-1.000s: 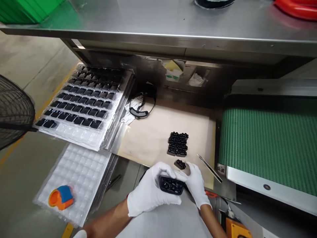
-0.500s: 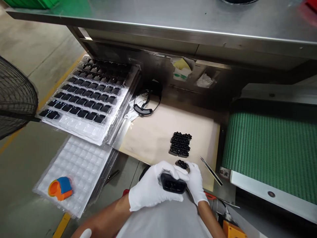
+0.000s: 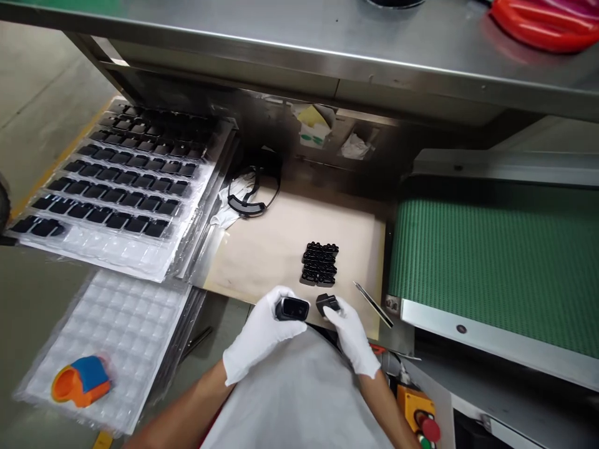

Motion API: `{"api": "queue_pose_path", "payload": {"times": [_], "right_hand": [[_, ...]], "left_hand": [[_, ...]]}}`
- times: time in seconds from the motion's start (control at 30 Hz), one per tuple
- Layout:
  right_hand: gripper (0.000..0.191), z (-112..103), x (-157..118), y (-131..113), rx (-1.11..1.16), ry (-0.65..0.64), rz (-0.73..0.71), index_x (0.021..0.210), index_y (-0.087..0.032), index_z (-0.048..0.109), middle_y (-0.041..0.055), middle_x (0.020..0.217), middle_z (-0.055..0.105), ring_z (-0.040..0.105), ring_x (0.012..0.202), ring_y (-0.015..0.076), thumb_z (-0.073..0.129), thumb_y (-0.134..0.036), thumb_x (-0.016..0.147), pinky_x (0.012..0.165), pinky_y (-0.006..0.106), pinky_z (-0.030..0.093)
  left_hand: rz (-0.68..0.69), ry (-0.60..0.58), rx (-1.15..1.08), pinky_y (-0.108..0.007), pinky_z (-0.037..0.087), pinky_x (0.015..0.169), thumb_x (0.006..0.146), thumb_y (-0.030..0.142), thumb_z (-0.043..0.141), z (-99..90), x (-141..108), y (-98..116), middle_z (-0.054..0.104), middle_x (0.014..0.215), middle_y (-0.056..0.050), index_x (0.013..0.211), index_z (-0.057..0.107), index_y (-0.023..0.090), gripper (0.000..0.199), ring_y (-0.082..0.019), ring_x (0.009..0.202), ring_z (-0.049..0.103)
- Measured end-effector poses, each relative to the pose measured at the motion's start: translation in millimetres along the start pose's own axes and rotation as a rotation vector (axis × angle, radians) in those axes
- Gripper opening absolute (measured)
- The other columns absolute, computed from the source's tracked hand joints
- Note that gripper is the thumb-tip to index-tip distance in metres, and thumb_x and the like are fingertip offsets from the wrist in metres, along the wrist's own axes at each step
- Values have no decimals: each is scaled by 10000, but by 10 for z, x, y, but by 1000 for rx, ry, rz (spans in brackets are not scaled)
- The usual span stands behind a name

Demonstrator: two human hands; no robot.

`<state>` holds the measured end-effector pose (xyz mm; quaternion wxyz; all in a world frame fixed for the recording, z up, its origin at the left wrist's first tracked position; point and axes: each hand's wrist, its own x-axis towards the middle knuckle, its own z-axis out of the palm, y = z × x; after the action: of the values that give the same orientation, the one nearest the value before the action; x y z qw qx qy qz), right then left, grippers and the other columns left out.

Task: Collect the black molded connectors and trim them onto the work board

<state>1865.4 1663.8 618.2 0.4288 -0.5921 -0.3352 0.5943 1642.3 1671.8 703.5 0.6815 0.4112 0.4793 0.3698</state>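
Note:
Closed around a black hollow plastic housing [image 3: 294, 308] is my white-gloved left hand [image 3: 264, 330], with the housing's open end facing me. My gloved right hand [image 3: 352, 333] grips a small black plastic part [image 3: 327, 304] between thumb and fingers, just to the right of the housing and apart from it. Beyond both hands, a block of several black parts [image 3: 319, 263] lies in tight rows on the beige board [image 3: 276, 249]. A slim pen-like tool [image 3: 373, 304] rests near the board's right edge.
At left, clear trays [image 3: 116, 240] hold rows of black pieces, beside lower trays bearing an orange-blue tape roll [image 3: 83, 380]. A green conveyor belt [image 3: 491, 268] runs at right. Black-framed eyewear [image 3: 248, 206] lies on the board. A steel shelf [image 3: 281, 37] spans above; a button box [image 3: 416, 408] sits lower right.
My right hand has lifted the small black part off the board and turned it. My left hand has tilted the housing slightly. The camera view has shifted right.

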Motion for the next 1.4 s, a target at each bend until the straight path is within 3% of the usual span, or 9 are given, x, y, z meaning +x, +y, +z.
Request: {"api": "queue_pose_path", "payload": {"times": [0.17, 0.37, 0.77, 0.93, 1.1, 1.27, 1.4], "right_hand": [[498, 145, -621, -455, 795, -255, 98, 958, -301, 673, -24, 848, 683, 564, 693, 113, 909, -486, 561, 626, 243, 452], [402, 339, -990, -853, 1051, -351, 129, 944, -324, 663, -55, 900, 746, 613, 711, 92, 886, -451, 634, 613, 212, 454], [367, 327, -1028, -867, 1050, -422, 86, 948, -318, 654, -43, 936, 749, 632, 726, 100, 869, -428, 672, 618, 226, 447], [415, 321, -1043, -852, 1094, -372, 121, 951, -348, 649, -53, 930, 743, 618, 715, 117, 883, -461, 627, 605, 238, 437], [483, 324, -1039, -853, 927, -282, 89, 925, -347, 617, -32, 852, 716, 574, 652, 145, 876, -558, 576, 571, 273, 413], [413, 355, -1047, -907, 831, -404, -69, 896, -309, 633, 0, 882, 716, 606, 663, 141, 875, -492, 617, 584, 270, 435], [392, 330, -1076, -922, 792, -460, -110, 913, -304, 657, 5, 880, 716, 634, 696, 150, 877, -458, 628, 609, 273, 452]], "left_hand": [[0, -149, -166, -304, 450, 867, 727, 300, 811, 16, -41, 75, 702, 995, -43, 969, 584, 178, 353, -197, 946, 624], [-14, -255, -336, -399, 445, 990, 763, 335, 802, 112, -104, 208, 710, 1057, -66, 999, 610, 189, 337, -254, 1051, 638], [-19, -255, -270, -333, 452, 909, 721, 358, 839, 163, -125, 257, 720, 1020, -66, 965, 605, 179, 383, -237, 1006, 647], [-21, -250, -269, -338, 454, 908, 701, 383, 848, 188, -128, 278, 719, 997, -60, 949, 602, 175, 406, -239, 990, 650], [-36, -256, -255, -338, 460, 910, 701, 350, 858, 176, -143, 238, 713, 1051, -67, 990, 582, 186, 432, -244, 1028, 651], [-68, -235, -215, -327, 480, 882, 638, 278, 903, 175, -159, 232, 707, 1120, -77, 953, 564, 193, 470, -244, 1048, 654], [-35, -239, -225, -327, 480, 898, 610, 208, 914, 202, -161, 285, 723, 1079, -58, 893, 567, 190, 448, -228, 1033, 670]]}}
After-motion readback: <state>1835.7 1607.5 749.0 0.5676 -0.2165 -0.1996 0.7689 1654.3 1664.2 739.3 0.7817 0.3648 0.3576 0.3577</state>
